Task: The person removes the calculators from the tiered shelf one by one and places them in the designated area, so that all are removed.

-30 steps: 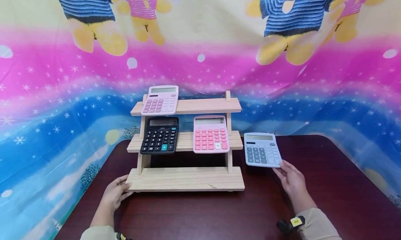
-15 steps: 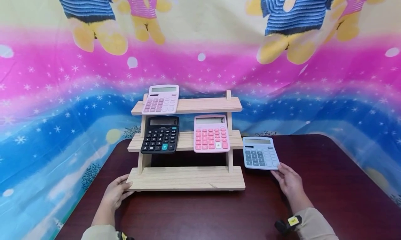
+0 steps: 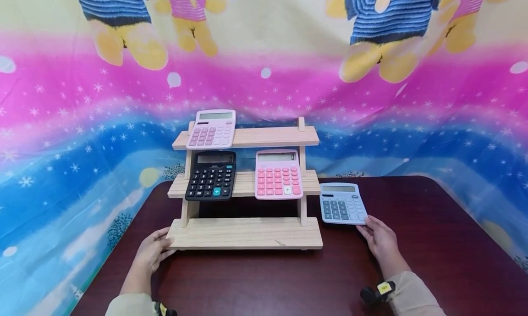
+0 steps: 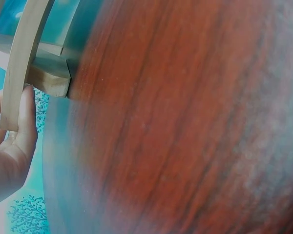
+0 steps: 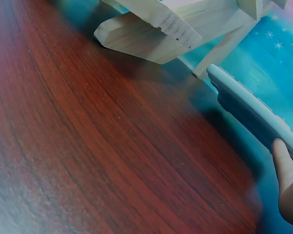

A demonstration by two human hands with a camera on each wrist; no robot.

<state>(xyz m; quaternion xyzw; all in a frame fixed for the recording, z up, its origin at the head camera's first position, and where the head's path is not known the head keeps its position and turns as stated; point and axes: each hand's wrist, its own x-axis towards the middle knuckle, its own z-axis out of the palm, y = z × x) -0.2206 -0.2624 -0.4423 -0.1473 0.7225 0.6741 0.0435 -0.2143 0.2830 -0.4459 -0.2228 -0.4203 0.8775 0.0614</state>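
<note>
A three-step wooden shelf (image 3: 247, 233) stands on the dark red table. My left hand (image 3: 153, 252) pinches the left end of its lowest board, thumb and fingers on opposite faces in the left wrist view (image 4: 14, 146). To the right of the shelf, my right hand (image 3: 381, 238) pinches a light blue calculator (image 3: 342, 204) by its lower right corner. The right wrist view shows that calculator (image 5: 254, 109) edge-on, raised over the table. On the middle board lean a black calculator (image 3: 211, 176) and a pink calculator (image 3: 278, 174). A pale pink calculator (image 3: 211, 129) leans at the top board's left.
The dark red wooden table (image 3: 264, 284) reaches back to a printed cloth backdrop (image 3: 264, 45) with bears and snowflakes. Wooden side supports (image 3: 303, 210) hold up the shelf boards. A black strap with a yellow label (image 3: 383, 288) sits on the right wrist.
The light blue calculator and my right hand have come down slightly and a little to the left. My left hand keeps its grip on the shelf's lowest board.
</note>
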